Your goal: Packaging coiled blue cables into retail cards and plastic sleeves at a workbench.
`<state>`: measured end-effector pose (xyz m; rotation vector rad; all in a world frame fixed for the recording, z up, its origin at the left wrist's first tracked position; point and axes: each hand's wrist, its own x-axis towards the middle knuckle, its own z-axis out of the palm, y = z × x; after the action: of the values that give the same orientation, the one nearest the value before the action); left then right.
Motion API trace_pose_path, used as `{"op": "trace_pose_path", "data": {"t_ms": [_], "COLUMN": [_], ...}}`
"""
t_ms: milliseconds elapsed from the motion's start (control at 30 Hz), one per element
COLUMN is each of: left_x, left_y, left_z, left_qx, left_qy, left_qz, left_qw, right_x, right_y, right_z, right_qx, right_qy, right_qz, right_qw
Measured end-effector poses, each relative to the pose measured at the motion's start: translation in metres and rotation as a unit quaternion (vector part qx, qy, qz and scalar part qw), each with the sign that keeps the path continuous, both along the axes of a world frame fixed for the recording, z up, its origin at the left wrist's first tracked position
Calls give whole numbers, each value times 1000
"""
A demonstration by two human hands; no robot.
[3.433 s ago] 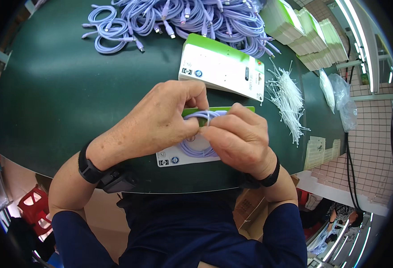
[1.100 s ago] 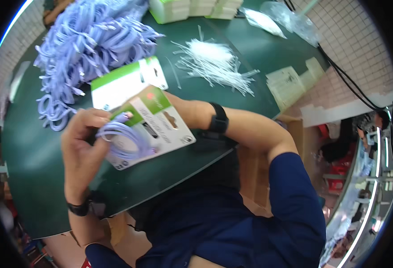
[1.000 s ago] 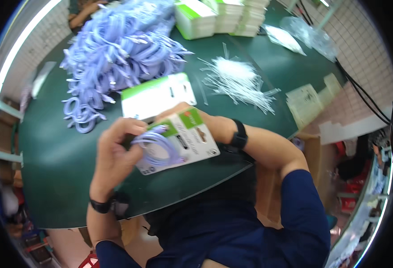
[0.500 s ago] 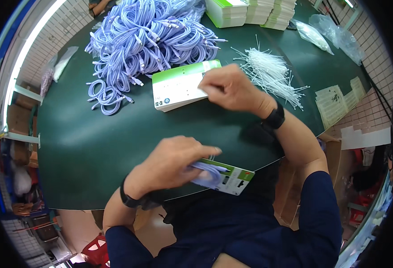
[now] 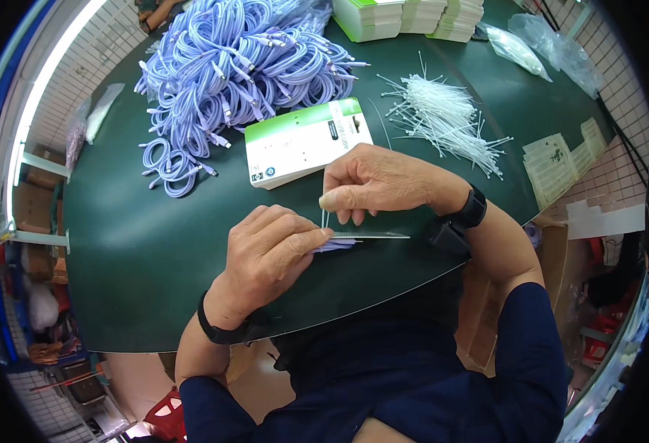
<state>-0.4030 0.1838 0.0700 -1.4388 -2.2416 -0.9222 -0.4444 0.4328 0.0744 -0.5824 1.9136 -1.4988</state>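
Note:
My left hand (image 5: 269,247) is closed on a packaging card (image 5: 380,235), which is turned nearly edge-on above the near part of the table. A coiled lavender cable (image 5: 335,246) lies against the card's near side, partly hidden by my fingers. Two thin white strands of a cable tie (image 5: 325,219) stick up from the card beside my left thumb. My right hand (image 5: 380,181) pinches their upper ends between thumb and fingers. Just beyond the hands lies a stack of green-and-white cards (image 5: 295,151).
A big heap of lavender cables (image 5: 243,74) covers the far left of the green table (image 5: 140,280). Loose white cable ties (image 5: 446,114) lie right of the card stack. Taller card stacks (image 5: 369,21), plastic bags (image 5: 553,48) and printed sheets (image 5: 561,162) sit farther out.
My right hand has come nearer from over the card stack and now pinches the tie ends. My left hand has raised the card and tilted it from face-up to edge-on.

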Motion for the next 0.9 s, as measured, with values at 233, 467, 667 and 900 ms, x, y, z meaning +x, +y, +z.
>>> {"op": "trace_pose_path", "data": {"t_ms": [233,467,667,900], "left_x": [-6,-6,1,-8], "left_y": [3,3,6,6], "left_z": [-3,2,15,19], "left_qx": [12,-5,-23,-73], "left_qy": [-20,-62,-176,-250], "left_qz": [0,14,46,45], "left_qw": [1000,998,983,965], "right_x": [1,3,-4,-4], "right_y": [-9,-13,-16,-12], "right_z": [-20,-24,-39,-33], "right_qx": [-16,-72,-66,-39], "right_qy": [-45,-60,148,230], "right_qz": [16,3,-22,-29], "right_qw": [999,996,987,972]}}
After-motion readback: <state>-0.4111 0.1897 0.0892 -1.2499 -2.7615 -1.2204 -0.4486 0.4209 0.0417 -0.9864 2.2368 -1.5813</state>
